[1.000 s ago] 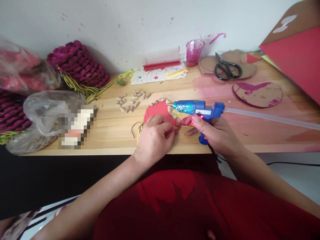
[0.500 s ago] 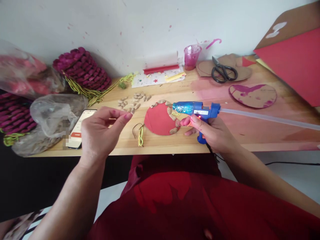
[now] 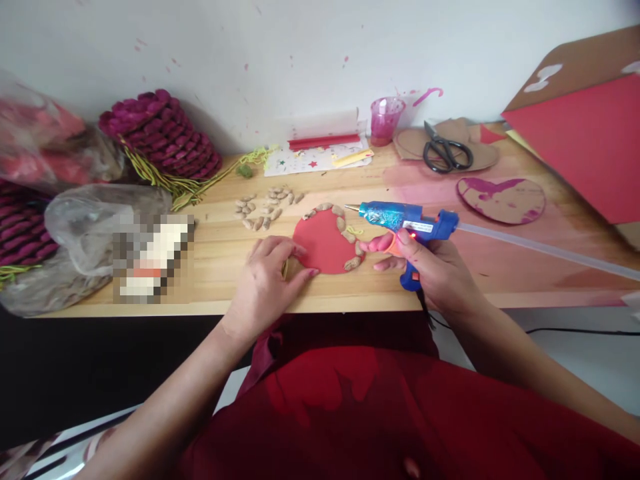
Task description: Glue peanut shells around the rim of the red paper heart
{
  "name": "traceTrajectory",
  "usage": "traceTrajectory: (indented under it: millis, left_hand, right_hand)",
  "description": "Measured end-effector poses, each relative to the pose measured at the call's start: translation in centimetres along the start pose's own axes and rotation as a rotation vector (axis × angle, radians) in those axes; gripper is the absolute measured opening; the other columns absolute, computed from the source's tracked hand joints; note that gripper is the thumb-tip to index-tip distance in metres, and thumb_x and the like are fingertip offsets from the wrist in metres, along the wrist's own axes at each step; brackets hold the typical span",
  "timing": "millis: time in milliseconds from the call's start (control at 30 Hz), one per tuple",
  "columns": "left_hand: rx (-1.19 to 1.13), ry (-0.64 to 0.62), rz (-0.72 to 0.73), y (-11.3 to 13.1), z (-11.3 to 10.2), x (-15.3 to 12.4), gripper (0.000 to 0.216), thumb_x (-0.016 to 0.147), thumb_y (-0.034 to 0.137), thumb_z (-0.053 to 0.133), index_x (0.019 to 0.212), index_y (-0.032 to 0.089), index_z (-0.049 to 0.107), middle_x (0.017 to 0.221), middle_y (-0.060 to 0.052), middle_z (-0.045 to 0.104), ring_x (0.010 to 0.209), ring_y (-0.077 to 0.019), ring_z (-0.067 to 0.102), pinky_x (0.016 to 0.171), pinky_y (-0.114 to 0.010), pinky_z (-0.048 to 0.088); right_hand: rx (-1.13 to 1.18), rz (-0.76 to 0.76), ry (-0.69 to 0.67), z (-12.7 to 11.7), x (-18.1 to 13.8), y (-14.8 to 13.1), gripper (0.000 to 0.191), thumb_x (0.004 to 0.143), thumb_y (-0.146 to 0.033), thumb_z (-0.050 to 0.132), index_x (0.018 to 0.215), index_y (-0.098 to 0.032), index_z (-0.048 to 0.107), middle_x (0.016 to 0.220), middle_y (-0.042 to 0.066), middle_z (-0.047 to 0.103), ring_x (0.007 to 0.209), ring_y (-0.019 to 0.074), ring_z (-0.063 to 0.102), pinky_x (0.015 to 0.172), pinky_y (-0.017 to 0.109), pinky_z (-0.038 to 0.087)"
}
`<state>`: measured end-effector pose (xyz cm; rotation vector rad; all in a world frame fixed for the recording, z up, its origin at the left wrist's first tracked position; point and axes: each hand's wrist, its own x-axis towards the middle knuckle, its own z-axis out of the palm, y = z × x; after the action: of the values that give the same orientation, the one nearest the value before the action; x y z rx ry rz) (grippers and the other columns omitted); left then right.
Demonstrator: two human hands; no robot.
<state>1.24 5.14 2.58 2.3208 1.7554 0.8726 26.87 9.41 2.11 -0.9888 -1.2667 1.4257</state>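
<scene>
A red paper disc [image 3: 323, 245] lies near the front edge of the wooden table [image 3: 220, 267], with several peanut shells [image 3: 345, 231] stuck along its upper and right rim. My left hand [image 3: 267, 280] rests on the table at the disc's left edge, fingers curved with their tips touching it, covering yellow strands. My right hand [image 3: 433, 270] grips a blue hot glue gun [image 3: 407, 223] by its handle, a finger on the orange trigger. Its nozzle points left, just above the disc's upper right rim. A clear glue stick [image 3: 540, 250] trails from its back.
Loose peanut shells [image 3: 263, 208] lie behind the disc. At the left are plastic bags [image 3: 95, 233], magenta woven pieces [image 3: 160, 137] with yellow strands, and a blurred-out object [image 3: 150, 257]. At the back stand a pink cup [image 3: 385, 120], scissors [image 3: 445, 155] on cardboard, a painted cardboard disc [image 3: 500, 199] and red sheets [image 3: 585, 143].
My left hand left the disc's lower right rim, rose to the left in a pinch, and has come back down at the disc's left edge. The glue gun stayed roughly in place.
</scene>
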Motion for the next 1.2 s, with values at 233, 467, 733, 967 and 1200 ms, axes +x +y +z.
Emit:
traceTrajectory:
  millis: [233,467,733,967,1200]
  left_hand:
    - [0.039,0.03,0.043,1.3,1.2,0.5,0.011,0.086,0.026,0.073,0.083,0.019,0.065,0.086,-0.004,0.067,0.085,-0.0223,0.058,0.083,-0.041,0.048]
    - [-0.145,-0.007,0.108,3.5,2.3,1.9,0.021,0.09,0.017,0.066,0.11,0.021,0.072,0.101,-0.007,0.064,0.095,-0.0196,0.061,0.083,-0.035,0.053]
    - [-0.149,-0.069,0.074,4.2,3.0,3.0,0.024,0.088,0.01,0.064,0.107,0.02,0.073,0.097,-0.006,0.064,0.094,-0.0189,0.061,0.085,-0.035,0.054]
    - [-0.146,-0.059,0.046,4.2,3.0,3.0,0.017,0.087,0.011,0.067,0.101,0.019,0.071,0.096,-0.005,0.065,0.091,-0.0188,0.061,0.081,-0.034,0.054]
    - [-0.166,-0.051,0.056,4.1,3.3,2.8,0.022,0.085,0.006,0.064,0.101,0.019,0.071,0.096,-0.006,0.064,0.094,-0.0199,0.059,0.087,-0.037,0.053]
  right_hand:
    - [0.04,-0.004,0.055,0.1,0.1,-0.3,0.028,0.087,-0.056,0.068,0.081,-0.03,0.076,0.096,0.006,0.076,0.104,0.0285,0.073,0.064,0.034,0.064]
    - [-0.041,-0.018,0.057,0.0,0.1,0.1,0.027,0.087,-0.055,0.068,0.082,-0.03,0.076,0.087,0.005,0.073,0.089,0.0224,0.074,0.063,0.032,0.065]
    - [-0.041,-0.017,0.05,0.0,0.0,0.0,0.025,0.089,-0.052,0.068,0.082,-0.029,0.076,0.088,0.005,0.072,0.094,0.0245,0.074,0.062,0.031,0.065]
    - [-0.022,0.022,0.054,0.3,-0.2,-0.5,0.022,0.091,-0.048,0.067,0.084,-0.028,0.074,0.091,0.003,0.072,0.096,0.0237,0.073,0.066,0.032,0.064]
    - [-0.066,0.054,0.063,-0.2,-0.3,0.0,0.025,0.09,-0.05,0.067,0.087,-0.026,0.076,0.096,0.005,0.075,0.093,0.0238,0.074,0.068,0.032,0.065]
